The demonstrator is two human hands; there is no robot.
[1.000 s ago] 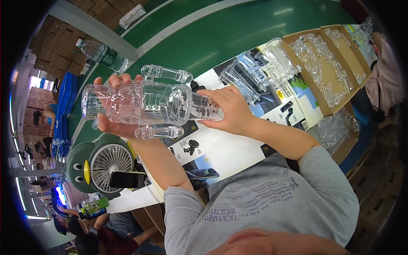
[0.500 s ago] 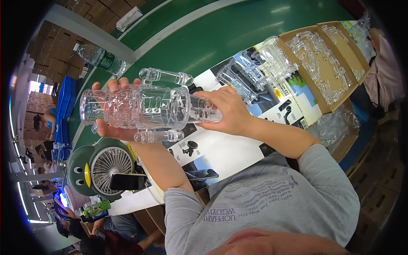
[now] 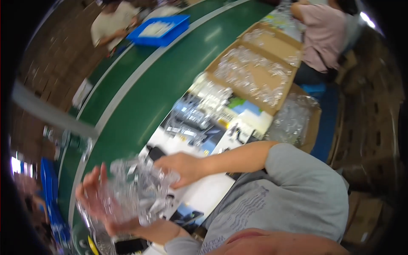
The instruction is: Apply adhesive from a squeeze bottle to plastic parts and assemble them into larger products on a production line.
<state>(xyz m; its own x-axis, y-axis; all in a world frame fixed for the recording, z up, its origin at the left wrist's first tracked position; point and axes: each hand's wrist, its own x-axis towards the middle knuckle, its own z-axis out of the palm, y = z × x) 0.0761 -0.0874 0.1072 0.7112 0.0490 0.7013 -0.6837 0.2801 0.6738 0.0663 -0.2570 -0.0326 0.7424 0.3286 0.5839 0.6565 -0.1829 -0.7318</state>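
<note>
Both my hands clamp the clear tray (image 3: 138, 193) — left hand (image 3: 95, 204) underneath, right hand (image 3: 182, 168) at its end. Light, thin, springy, probably slippery — best gripped by the rims.

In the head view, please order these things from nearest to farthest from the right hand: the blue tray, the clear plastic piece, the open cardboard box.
1. Clear plastic piece: touching the right hand, held between both hands.
2. Open cardboard box: farther up the table, to the right.
3. Blue tray: beyond the green belt, at the top.
</note>
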